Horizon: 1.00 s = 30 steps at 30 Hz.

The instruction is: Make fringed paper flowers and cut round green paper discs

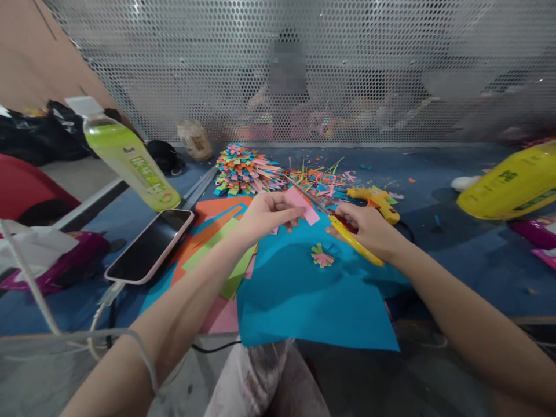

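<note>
Paper (310, 214), pink, in left hand (267, 215) — yellow-handled scissors (357, 243) in right hand (371, 229)

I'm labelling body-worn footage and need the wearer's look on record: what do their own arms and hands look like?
The left hand and right hand are gloveless, and both forearms are bare, with no sleeve, watch or bracelet visible. A pale cable crosses the left forearm. Rings or nail polish are too small to tell.

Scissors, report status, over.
Right hand: on yellow-handled scissors. Left hand: pinching pink paper, blades by its edge. Pink-green paper rosette on blue sheet, nearer the body, clear of the blades.
</note>
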{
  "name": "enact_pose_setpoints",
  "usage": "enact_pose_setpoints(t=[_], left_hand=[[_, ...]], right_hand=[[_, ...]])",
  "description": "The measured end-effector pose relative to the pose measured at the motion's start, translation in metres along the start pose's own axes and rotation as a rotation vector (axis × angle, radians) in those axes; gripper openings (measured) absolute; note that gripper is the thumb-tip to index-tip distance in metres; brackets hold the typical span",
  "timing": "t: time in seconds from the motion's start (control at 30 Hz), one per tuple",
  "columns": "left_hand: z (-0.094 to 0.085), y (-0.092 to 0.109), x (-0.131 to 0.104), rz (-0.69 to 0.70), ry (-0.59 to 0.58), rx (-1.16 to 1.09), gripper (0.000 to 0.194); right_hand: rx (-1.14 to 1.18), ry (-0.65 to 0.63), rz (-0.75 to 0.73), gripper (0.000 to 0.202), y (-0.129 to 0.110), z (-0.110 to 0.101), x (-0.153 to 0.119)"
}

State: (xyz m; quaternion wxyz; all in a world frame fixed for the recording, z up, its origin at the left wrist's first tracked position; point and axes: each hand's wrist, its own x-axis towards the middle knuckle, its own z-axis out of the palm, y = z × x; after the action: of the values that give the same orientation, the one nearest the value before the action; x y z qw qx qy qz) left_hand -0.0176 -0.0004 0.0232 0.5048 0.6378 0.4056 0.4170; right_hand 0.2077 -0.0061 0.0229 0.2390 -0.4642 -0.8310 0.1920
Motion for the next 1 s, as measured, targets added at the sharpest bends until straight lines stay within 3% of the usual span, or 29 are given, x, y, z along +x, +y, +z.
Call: enact_pose_setpoints(t=[0.13,0.27,0.37,0.47,0.57,0.63,0.77,0.9,1.0], left_hand=[[-0.011,0.000,-0.004,-0.006,-0.195,0.417,0.013],[-0.025,-0.005,-0.003,-0.002,-0.127,1.032,0.024],[-0.030,-0.007,-0.002,-0.056,-0.027,1.270,0.035],[-0.027,-0.005,-0.001,0.062,0.032,1.327,0.035],[-0.020,-0.005,-0.001,0.255,-0.170,1.303,0.041],[-0.018,-0.006,-0.001,0.298,-0.320,1.318,0.044],[-0.016,-0.009,0.002,0.291,-0.366,1.365,0.045],[-0.012,-0.009,0.002,0.317,-0.350,1.318,0.046],[-0.008,-0.009,0.001,0.320,-0.353,1.309,0.046]], right_hand=[[0.030,0.042,-0.021,0.039,0.001,-0.004,0.001],[0.018,0.061,0.015,0.042,0.004,-0.003,0.003],[-0.011,0.071,0.031,0.042,0.007,-0.001,0.005],[-0.027,0.069,0.036,0.040,0.008,0.000,0.006],[-0.030,0.065,0.039,0.040,0.008,0.000,0.006],[-0.025,0.065,0.045,0.040,0.007,0.000,0.006],[0.022,0.038,0.072,0.041,0.004,-0.002,0.006],[0.337,-0.308,0.260,0.040,-0.003,-0.001,0.002],[0.508,-0.457,0.231,0.041,-0.009,-0.002,-0.001]])
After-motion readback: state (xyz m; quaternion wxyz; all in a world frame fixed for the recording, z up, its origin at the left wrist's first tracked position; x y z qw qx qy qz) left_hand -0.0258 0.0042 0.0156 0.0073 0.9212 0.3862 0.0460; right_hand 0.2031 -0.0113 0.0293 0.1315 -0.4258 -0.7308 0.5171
